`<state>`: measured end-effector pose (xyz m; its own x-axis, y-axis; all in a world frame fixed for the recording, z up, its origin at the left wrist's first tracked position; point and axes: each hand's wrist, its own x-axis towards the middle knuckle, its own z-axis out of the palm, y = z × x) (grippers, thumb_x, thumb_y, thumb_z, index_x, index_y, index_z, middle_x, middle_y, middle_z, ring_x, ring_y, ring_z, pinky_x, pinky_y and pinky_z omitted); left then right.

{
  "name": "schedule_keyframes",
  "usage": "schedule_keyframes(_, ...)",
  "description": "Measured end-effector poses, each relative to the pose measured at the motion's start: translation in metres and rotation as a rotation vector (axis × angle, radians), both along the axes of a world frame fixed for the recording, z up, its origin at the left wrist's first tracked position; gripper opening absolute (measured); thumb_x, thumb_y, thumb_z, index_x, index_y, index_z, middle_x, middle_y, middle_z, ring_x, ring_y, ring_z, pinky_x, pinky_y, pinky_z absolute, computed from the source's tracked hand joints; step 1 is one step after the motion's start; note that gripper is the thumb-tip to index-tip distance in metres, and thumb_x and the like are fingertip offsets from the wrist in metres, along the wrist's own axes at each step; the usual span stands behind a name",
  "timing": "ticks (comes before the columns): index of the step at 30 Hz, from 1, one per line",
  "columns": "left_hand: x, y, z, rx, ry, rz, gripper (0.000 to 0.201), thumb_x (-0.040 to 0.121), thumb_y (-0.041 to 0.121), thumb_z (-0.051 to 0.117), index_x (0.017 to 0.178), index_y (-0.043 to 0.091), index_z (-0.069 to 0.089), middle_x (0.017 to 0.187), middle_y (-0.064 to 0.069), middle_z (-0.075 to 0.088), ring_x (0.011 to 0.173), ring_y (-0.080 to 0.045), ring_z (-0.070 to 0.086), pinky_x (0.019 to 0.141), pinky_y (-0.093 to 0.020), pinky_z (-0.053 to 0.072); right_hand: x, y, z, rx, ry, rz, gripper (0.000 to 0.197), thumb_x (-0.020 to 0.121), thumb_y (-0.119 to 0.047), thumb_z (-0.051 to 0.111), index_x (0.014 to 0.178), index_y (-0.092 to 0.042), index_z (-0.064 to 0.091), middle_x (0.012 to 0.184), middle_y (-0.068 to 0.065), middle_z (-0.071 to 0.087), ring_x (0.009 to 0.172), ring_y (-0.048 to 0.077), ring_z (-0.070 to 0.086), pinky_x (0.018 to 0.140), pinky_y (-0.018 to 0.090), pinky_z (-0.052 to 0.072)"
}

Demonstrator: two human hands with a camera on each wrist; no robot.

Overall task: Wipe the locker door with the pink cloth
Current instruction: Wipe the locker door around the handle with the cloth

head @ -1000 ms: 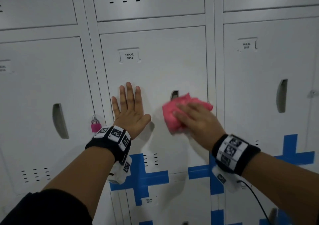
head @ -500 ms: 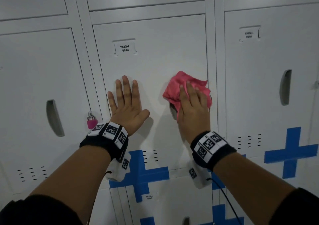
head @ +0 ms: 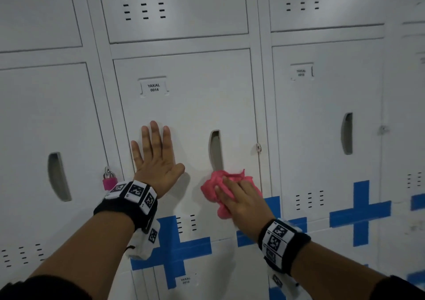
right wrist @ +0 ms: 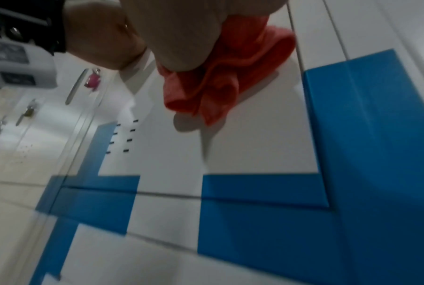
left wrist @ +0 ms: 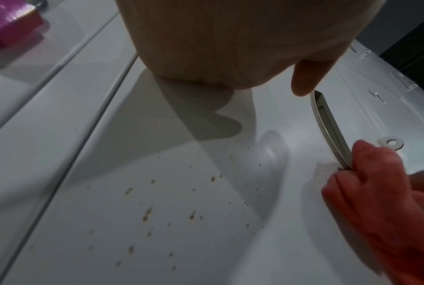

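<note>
Fingers straight and slightly spread, the left hand [head: 156,161] lies flat on the locker door [head: 195,106] at mid-frame in the head view, palm against the metal, thumb angled out to the right. Right of it, in the lower centre of the frame, the right hand [head: 241,199] presses the pink cloth [head: 212,184] against the same door; its fingers lie close together on top of the bunched cloth, and whether the thumb curls under the fabric cannot be told. The cloth sits just below the lower end of the recessed handle slot [head: 215,149], its top edge touching that end. In the left wrist view the cloth [left wrist: 376,192] fills the lower right corner beside the slot [left wrist: 327,127], and small brown specks [left wrist: 147,212] dot the door surface in the lower middle of the frame. In the right wrist view the cloth [right wrist: 225,81] hangs in folds from under the palm near the top centre.

A label reading YAKAL 0014 [head: 154,87] sits on the door above the left hand. A pink padlock [head: 110,180] hangs at the left edge of that door, just left of the left wristband. Blue tape crosses [head: 174,249] mark the lockers across the lower part of the frame.
</note>
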<state>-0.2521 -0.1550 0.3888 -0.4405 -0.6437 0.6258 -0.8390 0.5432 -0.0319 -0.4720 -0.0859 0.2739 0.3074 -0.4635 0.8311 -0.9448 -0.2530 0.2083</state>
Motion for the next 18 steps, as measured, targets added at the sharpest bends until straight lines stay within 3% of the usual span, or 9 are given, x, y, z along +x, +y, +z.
schedule_keyframes(3, 0.002, -0.001, -0.001, 0.002, -0.007, 0.018, 0.095, 0.07, 0.055, 0.016, 0.143, 0.015, -0.03, 0.143, -0.008, -0.049, 0.133, -0.026, -0.043, 0.108, -0.054, -0.025, 0.008, 0.005, 0.043, -0.027, -0.316, 0.128, 0.031, 0.095, -0.031, 0.05, 0.124, -0.026, 0.06, 0.128, 0.003, 0.056, 0.111, 0.011, 0.052, 0.098, 0.014, 0.04)
schedule_keyframes(4, 0.003, -0.002, -0.002, 0.0, -0.003, 0.014, 0.095, 0.07, 0.055, 0.018, 0.143, 0.015, -0.028, 0.144, -0.008, -0.047, 0.133, -0.027, -0.042, 0.108, -0.054, -0.025, 0.013, 0.003, 0.066, -0.077, -0.481, 0.216, 0.03, 0.098, -0.039, 0.043, 0.119, -0.03, 0.062, 0.126, 0.004, 0.057, 0.109, 0.009, 0.054, 0.098, 0.015, 0.042)
schedule_keyframes(5, 0.003, -0.002, -0.002, -0.002, -0.001, 0.009, 0.095, 0.071, 0.054, 0.019, 0.144, 0.015, -0.027, 0.145, -0.009, -0.046, 0.134, -0.027, -0.042, 0.108, -0.053, -0.026, 0.017, 0.0, 0.089, -0.14, -0.645, 0.309, 0.03, 0.099, -0.046, 0.041, 0.113, -0.03, 0.063, 0.119, 0.005, 0.058, 0.103, 0.011, 0.058, 0.093, 0.025, 0.049)
schedule_keyframes(7, 0.003, -0.001, -0.003, 0.002, -0.009, 0.015, 0.095, 0.071, 0.054, 0.019, 0.144, 0.015, -0.027, 0.144, -0.009, -0.046, 0.134, -0.026, -0.042, 0.107, -0.052, -0.027, 0.021, -0.006, 0.129, -0.254, -0.808, 0.254, 0.024, 0.099, -0.036, 0.048, 0.114, -0.023, 0.06, 0.117, 0.006, 0.054, 0.103, 0.017, 0.056, 0.087, 0.038, 0.052)
schedule_keyframes(9, 0.003, -0.003, -0.003, 0.001, -0.007, 0.02, 0.095, 0.071, 0.055, 0.019, 0.143, 0.016, -0.029, 0.144, -0.009, -0.047, 0.133, -0.026, -0.043, 0.107, -0.053, -0.026, 0.027, -0.017, 0.148, -0.3, -0.682, 0.048, 0.036, 0.092, -0.012, 0.052, 0.128, -0.013, 0.056, 0.129, 0.014, 0.048, 0.113, 0.029, 0.045, 0.092, 0.045, 0.046)
schedule_keyframes(11, 0.003, -0.004, -0.004, -0.007, -0.004, 0.016, 0.096, 0.071, 0.054, 0.02, 0.143, 0.016, -0.03, 0.144, -0.008, -0.047, 0.133, -0.026, -0.043, 0.108, -0.054, -0.026, 0.035, -0.029, 0.15, -0.296, -0.554, -0.061, 0.048, 0.088, -0.004, 0.054, 0.135, -0.007, 0.05, 0.135, 0.018, 0.045, 0.108, 0.036, 0.043, 0.087, 0.049, 0.048)
schedule_keyframes(15, 0.001, -0.003, -0.005, -0.003, -0.006, 0.005, 0.095, 0.068, 0.05, 0.019, 0.143, 0.016, -0.029, 0.143, -0.007, -0.047, 0.131, -0.025, -0.045, 0.108, -0.054, -0.026, 0.055, -0.037, 0.124, -0.257, -0.177, -0.044, 0.061, 0.076, -0.015, 0.073, 0.133, -0.007, 0.054, 0.133, 0.015, 0.053, 0.1, 0.038, 0.048, 0.084, 0.047, 0.047)
schedule_keyframes(18, -0.001, -0.004, -0.003, -0.009, 0.019, -0.003, 0.088, 0.073, 0.048, 0.015, 0.143, 0.017, -0.028, 0.144, -0.005, -0.044, 0.131, -0.021, -0.046, 0.107, -0.05, -0.028, 0.058, -0.036, 0.097, -0.118, -0.016, -0.011, 0.074, 0.066, -0.029, 0.083, 0.133, -0.013, 0.055, 0.133, 0.009, 0.054, 0.1, 0.032, 0.048, 0.087, 0.046, 0.044)
